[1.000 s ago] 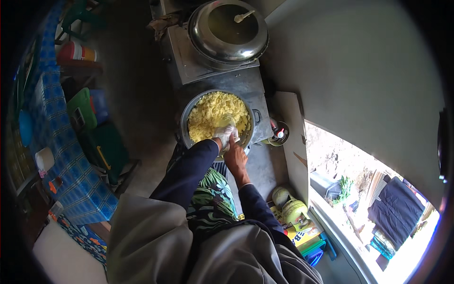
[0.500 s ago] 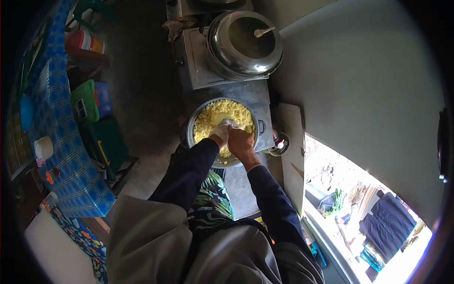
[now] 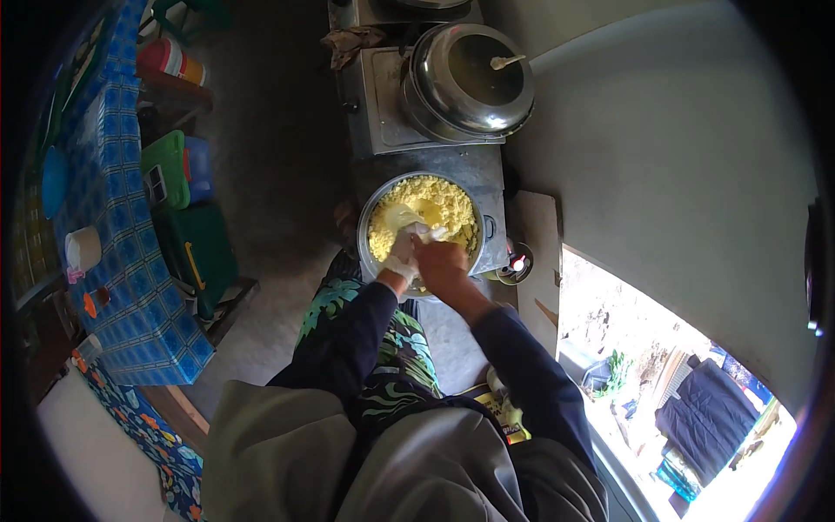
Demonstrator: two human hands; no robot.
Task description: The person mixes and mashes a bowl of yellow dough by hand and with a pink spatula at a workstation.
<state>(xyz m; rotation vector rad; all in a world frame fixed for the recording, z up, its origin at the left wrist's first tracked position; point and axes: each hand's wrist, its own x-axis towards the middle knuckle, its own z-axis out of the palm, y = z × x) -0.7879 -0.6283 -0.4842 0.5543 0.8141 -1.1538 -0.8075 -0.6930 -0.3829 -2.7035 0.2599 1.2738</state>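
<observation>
A round metal pot (image 3: 374, 217) holding crumbly yellow food (image 3: 444, 197) stands on a dark grey counter, its contents lower at the middle. My left hand (image 3: 402, 252), in a clear plastic glove, is closed in the pot, beside a pale translucent implement (image 3: 401, 216) whose lower part is hidden by the hands. My right hand (image 3: 439, 258), bare, is closed against the left one over the food. What each hand grips is too hidden to name.
Behind the pot a large lidded steel pot (image 3: 467, 83) sits on a metal stove (image 3: 377, 104). Left are a blue-checked table (image 3: 156, 339) and plastic tubs (image 3: 161, 165). Right are a grey wall (image 3: 661, 148), a board (image 3: 535, 217), a red-capped bottle (image 3: 518, 264) and a bright low opening.
My right hand has turned and come higher over the left, its back now covering more. The pale implement has tilted leftward. The whole view has shifted slightly.
</observation>
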